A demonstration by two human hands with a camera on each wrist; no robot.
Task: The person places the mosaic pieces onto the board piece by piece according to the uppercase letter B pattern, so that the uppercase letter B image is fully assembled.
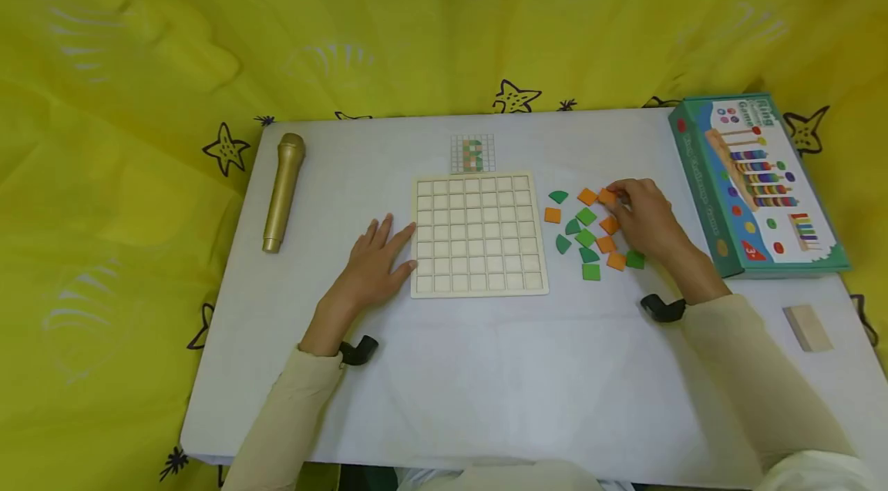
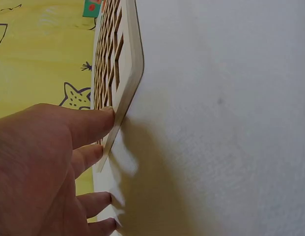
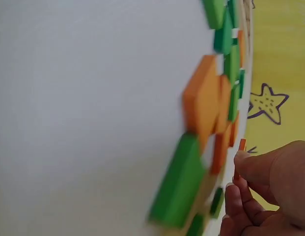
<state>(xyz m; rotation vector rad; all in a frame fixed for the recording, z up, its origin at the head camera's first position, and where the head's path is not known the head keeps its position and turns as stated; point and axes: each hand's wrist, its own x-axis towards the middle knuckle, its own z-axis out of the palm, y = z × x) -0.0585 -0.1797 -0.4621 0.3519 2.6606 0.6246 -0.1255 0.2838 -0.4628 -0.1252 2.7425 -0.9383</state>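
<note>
One orange tile point(image 1: 606, 196), partly hidden by the thumb, is pinched in the right hand point(image 1: 647, 215) near loose pieces point(image 1: 585, 237) on the bench point(image 1: 486, 383); the left hand point(image 1: 371, 267), fingers spread, touches the grid board point(image 1: 480, 237), cut off in the left wrist view

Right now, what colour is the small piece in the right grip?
The small piece is orange, showing best in the right wrist view.

Right of centre I'm counting six orange squares point(image 1: 610, 225), four green squares point(image 1: 586, 238), four dark-green quarter-rounds point(image 1: 558, 197); low in my right-wrist view, two more green pieces point(image 3: 217, 202), shapes unclear. Singles: one grid board point(image 1: 482, 237) mid-frame, one card point(image 1: 473, 154) above, one microphone point(image 1: 283, 194) left, one box point(image 1: 763, 186) right, one block point(image 1: 807, 327) lower right.
</note>
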